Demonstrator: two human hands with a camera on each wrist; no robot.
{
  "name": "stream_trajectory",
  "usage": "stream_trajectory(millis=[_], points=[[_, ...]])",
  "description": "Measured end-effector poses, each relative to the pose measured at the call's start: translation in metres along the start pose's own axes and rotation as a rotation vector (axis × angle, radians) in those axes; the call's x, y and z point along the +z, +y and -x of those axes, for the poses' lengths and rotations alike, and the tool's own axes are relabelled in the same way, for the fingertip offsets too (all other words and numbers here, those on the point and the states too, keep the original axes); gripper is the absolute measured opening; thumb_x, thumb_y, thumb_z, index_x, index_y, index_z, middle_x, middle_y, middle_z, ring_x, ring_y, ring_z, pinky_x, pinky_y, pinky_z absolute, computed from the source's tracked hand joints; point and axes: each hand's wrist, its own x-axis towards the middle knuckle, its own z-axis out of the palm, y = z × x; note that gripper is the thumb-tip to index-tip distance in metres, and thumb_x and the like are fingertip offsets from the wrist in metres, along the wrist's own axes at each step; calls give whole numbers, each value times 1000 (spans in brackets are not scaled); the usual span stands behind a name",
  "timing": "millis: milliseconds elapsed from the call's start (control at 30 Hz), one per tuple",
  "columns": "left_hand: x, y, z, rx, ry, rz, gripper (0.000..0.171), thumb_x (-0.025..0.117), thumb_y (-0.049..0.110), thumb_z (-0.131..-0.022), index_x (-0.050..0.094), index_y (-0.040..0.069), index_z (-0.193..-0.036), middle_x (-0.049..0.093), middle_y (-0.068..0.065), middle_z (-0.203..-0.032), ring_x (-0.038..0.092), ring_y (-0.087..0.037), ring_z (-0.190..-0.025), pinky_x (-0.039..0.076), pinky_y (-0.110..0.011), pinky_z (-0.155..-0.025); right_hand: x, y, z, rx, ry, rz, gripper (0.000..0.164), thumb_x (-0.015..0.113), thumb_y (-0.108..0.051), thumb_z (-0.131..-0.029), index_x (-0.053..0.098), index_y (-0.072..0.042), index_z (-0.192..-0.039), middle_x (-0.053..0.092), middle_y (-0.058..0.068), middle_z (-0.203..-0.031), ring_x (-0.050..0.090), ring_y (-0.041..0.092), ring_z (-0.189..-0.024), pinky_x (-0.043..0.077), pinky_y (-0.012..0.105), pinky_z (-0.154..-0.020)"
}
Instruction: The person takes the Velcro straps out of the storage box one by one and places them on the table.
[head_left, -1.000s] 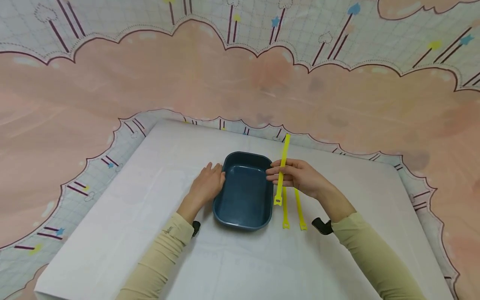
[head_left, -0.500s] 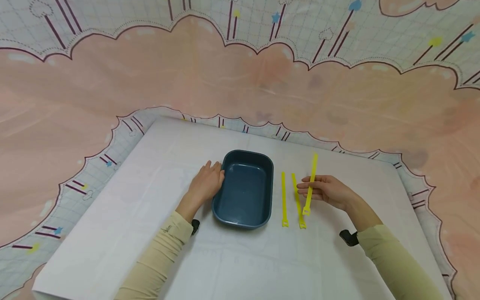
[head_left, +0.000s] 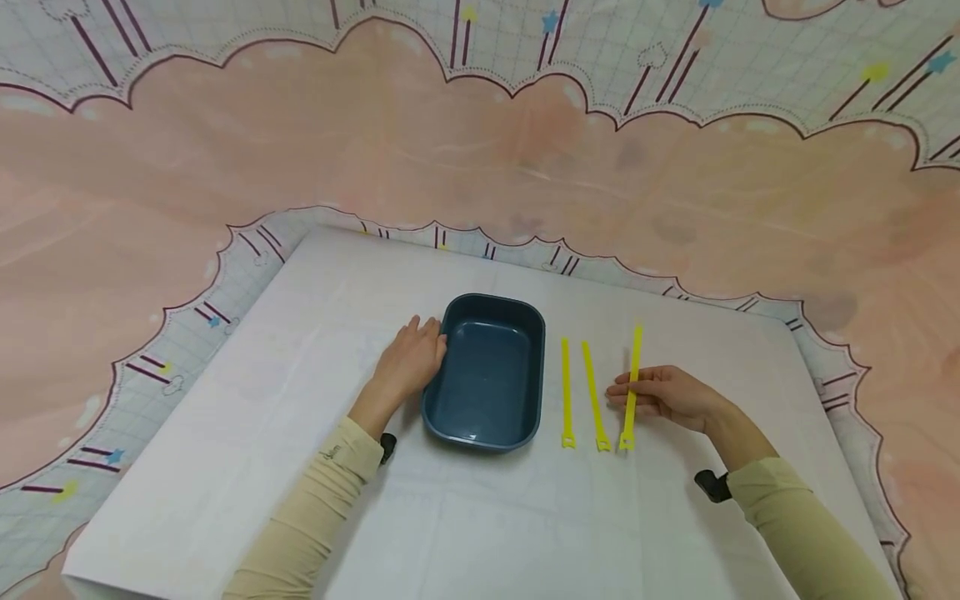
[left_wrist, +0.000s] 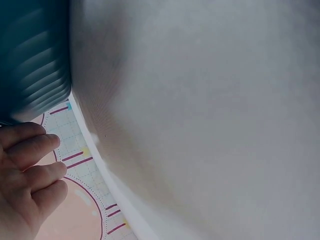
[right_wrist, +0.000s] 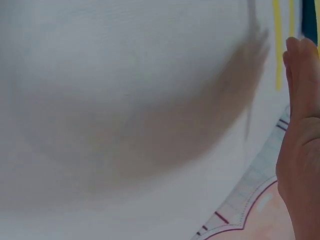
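Note:
In the head view, my left hand [head_left: 408,354] grips the left edge of a dark blue rectangular plastic dish [head_left: 483,375] with rounded corners. The left wrist view shows several curled fingers [left_wrist: 42,175] by the dish's ribbed outer wall [left_wrist: 35,65]; the thumb is hidden there. To the right, my right hand [head_left: 675,396] pinches a yellow cable strap [head_left: 635,354], held lengthwise with its slotted head toward me. Two similar yellow straps, one nearer the dish [head_left: 567,392] and one in the middle [head_left: 594,392], lie on the table. In the right wrist view, the right hand [right_wrist: 305,115] appears edge-on.
A white-covered table [head_left: 465,533] lies beneath everything. Its far and side edges border a pink cloth printed with clouds [head_left: 480,158], which also rises behind. A dark camera mount [head_left: 712,486] sticks out at the right wrist. The right hand casts a shadow [right_wrist: 215,100] on the tabletop.
My right hand has moved right and toward me with its strap, away from the dish and past the other two straps, and is lower now. The left hand has stayed at the dish.

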Motion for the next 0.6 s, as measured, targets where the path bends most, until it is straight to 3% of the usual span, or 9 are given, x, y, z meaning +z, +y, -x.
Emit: stream_trajectory(millis=[300, 500, 600], points=[[-1, 0, -2, -4, -11, 1, 51, 32, 27, -107, 41, -7, -145, 41, -20, -150, 27, -39, -143, 21, -48, -117, -5, 12, -4, 11, 25, -7, 44, 52, -6, -101, 40, 20, -134, 63, 24, -124, 66, 27, -109, 54, 35, -88], [-3, 1, 0, -7, -13, 2, 51, 32, 26, -107, 40, -7, -144, 41, -21, -150, 26, -39, -143, 21, -49, -117, -5, 18, -8, 18, 145, 58, 43, 61, -13, -97, 51, 18, -126, 70, 19, -111, 70, 22, -99, 56, 30, -82], [-2, 2, -1, -12, -14, 1, 51, 32, 27, -107, 41, -7, -144, 41, -20, -150, 26, -39, -144, 21, -48, -117, -4, 19, -10, 19, 216, 163, 42, 63, -16, -97, 56, 16, -122, 72, 16, -104, 72, 19, -92, 57, 26, -77]])
